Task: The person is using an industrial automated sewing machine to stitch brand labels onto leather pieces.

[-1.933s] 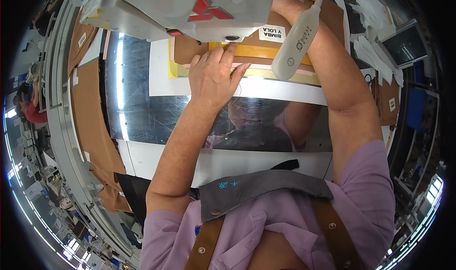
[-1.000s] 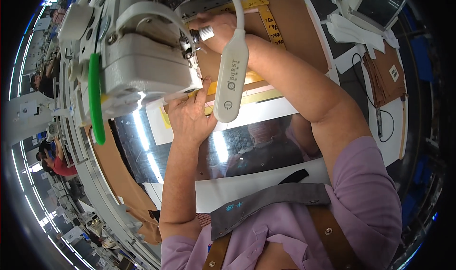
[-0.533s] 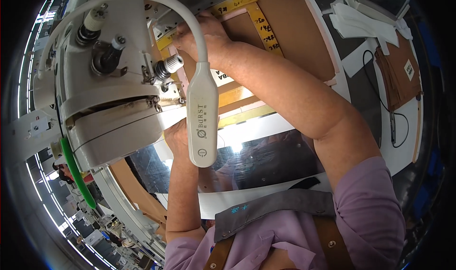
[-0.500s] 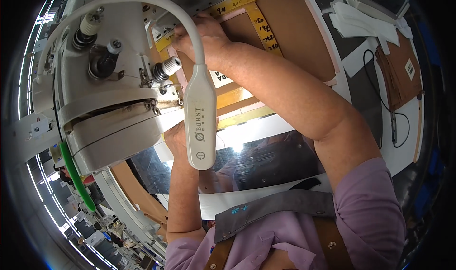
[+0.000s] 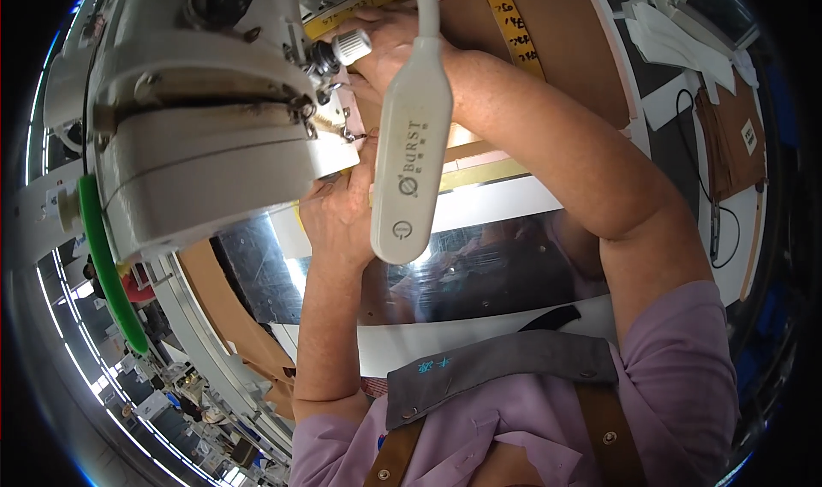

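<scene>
A white sewing machine (image 5: 214, 153) stands at the left, its head over a brown panel (image 5: 574, 33). On the panel lies a template with yellow strips (image 5: 519, 37) bearing handwritten marks. My left hand (image 5: 342, 217) rests low on the work beside the machine head, fingers stretched forward; the machine and a white lamp (image 5: 413, 153) partly cover it. Beyond the needle area, my right hand (image 5: 394, 43) lies flat on the template near its far yellow strip, with its fingers pointing left. A tension knob and the lamp's neck hide part of it.
A shiny metal plate (image 5: 462, 264) lies nearest my body. At the right are a folded brown piece (image 5: 732, 136) with a pale label, white cloth (image 5: 676, 46) and a black cord (image 5: 698, 153). A green curved bar (image 5: 107, 268) stands left of the machine.
My view has shifted, so the machine head appears larger and the lamp lies further right and higher. More of my left hand now shows. Both hands stay on the work.
</scene>
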Motion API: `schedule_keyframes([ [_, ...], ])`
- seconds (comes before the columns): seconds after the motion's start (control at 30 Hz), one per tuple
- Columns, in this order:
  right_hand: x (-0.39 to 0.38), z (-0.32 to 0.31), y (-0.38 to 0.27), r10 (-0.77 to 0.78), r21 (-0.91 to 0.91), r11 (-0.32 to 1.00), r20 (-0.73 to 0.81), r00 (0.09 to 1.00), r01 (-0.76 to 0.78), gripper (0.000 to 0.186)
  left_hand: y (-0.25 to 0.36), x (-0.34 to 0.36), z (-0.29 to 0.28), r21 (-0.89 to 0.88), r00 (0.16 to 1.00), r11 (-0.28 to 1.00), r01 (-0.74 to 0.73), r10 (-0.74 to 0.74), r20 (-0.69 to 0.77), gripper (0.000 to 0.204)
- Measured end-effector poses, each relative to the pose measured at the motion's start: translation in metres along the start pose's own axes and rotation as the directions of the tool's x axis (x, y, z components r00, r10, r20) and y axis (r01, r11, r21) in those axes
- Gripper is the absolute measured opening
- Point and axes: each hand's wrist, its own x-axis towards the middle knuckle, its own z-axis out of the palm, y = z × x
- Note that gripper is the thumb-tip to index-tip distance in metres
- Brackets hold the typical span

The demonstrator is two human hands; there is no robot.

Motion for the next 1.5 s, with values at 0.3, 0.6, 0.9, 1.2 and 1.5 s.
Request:
schedule_keyframes([
  [0.3, -0.023, -0.037, -0.016, -0.019, -0.156, 0.986, 0.224, 0.974, 0.055, 0.062, -0.010, -0.007, 0.003, 0.119, 0.987, 0.990, -0.079, 0.094, -0.129, 0.038],
  [0.6, -0.028, -0.018, 0.001, -0.092, -0.090, 0.990, 0.183, 0.979, 0.110, 0.071, -0.004, -0.013, 0.009, 0.060, 0.997, 0.996, 0.069, -0.066, -0.050, 0.064],
  [0.9, -0.025, -0.025, -0.007, -0.028, -0.263, 0.956, 0.361, 0.932, 0.131, 0.068, 0.002, -0.015, 0.013, 0.121, 0.994, 0.992, 0.024, -0.011, -0.113, 0.062],
  [1.2, -0.029, -0.019, 0.001, -0.057, -0.202, 0.972, 0.288, 0.956, 0.119, 0.065, 0.018, -0.023, 0.012, 0.030, 0.984, 0.999, 0.035, -0.029, -0.176, 0.061],
  [1.5, -0.028, -0.022, -0.002, -0.043, -0.257, 0.957, 0.345, 0.938, 0.139, 0.058, 0.022, -0.028, 0.028, -0.100, 0.944, 0.984, -0.144, 0.107, -0.313, 0.046],
])
